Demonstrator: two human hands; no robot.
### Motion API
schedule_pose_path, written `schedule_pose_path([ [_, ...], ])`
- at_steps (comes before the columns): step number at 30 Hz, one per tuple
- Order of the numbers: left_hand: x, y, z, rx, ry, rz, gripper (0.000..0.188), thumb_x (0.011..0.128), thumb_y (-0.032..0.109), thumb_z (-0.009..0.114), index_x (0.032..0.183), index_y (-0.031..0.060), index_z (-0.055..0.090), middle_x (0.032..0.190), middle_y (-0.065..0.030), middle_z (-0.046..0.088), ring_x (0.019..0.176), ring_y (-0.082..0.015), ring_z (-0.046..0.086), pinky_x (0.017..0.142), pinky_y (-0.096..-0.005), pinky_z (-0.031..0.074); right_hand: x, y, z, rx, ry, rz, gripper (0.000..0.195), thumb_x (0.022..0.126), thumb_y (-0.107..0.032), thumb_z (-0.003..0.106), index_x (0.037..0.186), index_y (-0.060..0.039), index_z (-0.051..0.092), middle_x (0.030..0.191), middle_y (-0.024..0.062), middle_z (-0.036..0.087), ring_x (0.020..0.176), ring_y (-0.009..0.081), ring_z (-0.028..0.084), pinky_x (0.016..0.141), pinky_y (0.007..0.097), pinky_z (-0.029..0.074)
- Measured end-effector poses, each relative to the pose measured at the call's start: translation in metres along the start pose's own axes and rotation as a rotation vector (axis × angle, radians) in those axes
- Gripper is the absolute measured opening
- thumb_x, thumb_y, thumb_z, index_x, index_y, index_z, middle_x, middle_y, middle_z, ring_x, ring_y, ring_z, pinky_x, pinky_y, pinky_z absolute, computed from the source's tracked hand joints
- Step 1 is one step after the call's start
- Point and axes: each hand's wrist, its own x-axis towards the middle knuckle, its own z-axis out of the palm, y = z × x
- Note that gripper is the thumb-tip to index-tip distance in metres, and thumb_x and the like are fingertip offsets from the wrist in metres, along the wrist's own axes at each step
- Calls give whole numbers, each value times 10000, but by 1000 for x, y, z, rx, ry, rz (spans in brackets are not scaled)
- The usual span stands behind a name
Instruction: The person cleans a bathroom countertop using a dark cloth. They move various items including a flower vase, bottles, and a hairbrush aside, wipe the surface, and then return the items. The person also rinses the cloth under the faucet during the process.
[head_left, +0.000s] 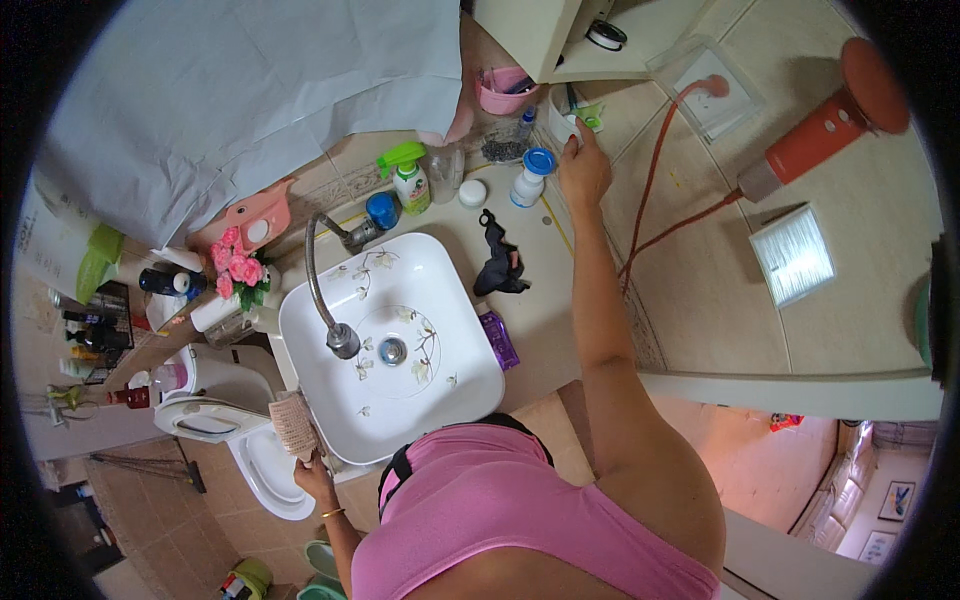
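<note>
My left hand (315, 480), low on the left beside the sink, grips a beige, ridged item (294, 426) that looks like a brush; its handle is mostly hidden. The white washbasin (472, 397) with a floral print lies before me, a flexible metal faucet (315, 259) arching over it. My right hand (586, 169) reaches up to the tiled wall. Its fingers are at the rim of a white wall-mounted cup (559, 116), which contains a green-and-white packet (590, 116); whether they grip anything is unclear. Below that arm, a crumpled black item (501, 262) lies on the counter.
A blue-lidded white bottle (528, 184), white jar (472, 194), green-topped spray bottle (412, 187) and purple packet (497, 341) stand or lie around the basin. A red hair dryer (817, 139) hangs on the right wall, its cord (654, 169) plugged in. Left is a toilet (274, 472).
</note>
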Motion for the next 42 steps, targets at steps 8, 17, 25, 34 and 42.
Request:
schedule_pose_path([
  [8, 7, 1, -3, 28, -15, -54, 175, 812, 118, 662, 789, -49, 617, 544, -5, 524, 473, -89, 423, 437, -279, 344, 41, -11, 23, -151, -59, 49, 354, 866, -231, 491, 1200, -167, 590, 882, 188, 667, 824, 355, 649, 708, 480, 507],
  [17, 3, 19, -1, 146, -3, 25, 204, 810, 145, 671, 779, -50, 618, 537, -28, 531, 471, -101, 438, 438, -290, 362, 60, -16, 22, -334, -165, -79, 190, 814, -159, 571, 952, -75, 670, 955, 178, 657, 883, 334, 649, 717, 454, 523],
  [25, 4, 16, -2, 54, -37, -40, 219, 815, 162, 682, 795, -46, 617, 551, -19, 538, 469, -86, 446, 438, -270, 365, 85, -2, 42, -442, -45, -156, 137, 749, -132, 649, 862, -58, 676, 849, 167, 642, 800, 330, 644, 647, 433, 522],
  [34, 9, -22, -4, 40, 5, 47, 203, 813, 152, 682, 807, -41, 621, 572, -13, 552, 474, -82, 450, 437, -271, 368, 54, -16, 8, -27, 444, -475, 145, 802, -39, 607, 944, -51, 639, 834, 112, 648, 666, 243, 658, 566, 348, 511],
  [42, 3, 19, -5, 95, -42, -19, 220, 814, 157, 682, 827, -55, 623, 563, -21, 559, 486, -82, 454, 447, -269, 375, 9, -15, -15, 891, 392, 12, 217, 836, 38, 596, 1048, -11, 593, 884, 128, 669, 737, 162, 660, 616, 256, 528],
])
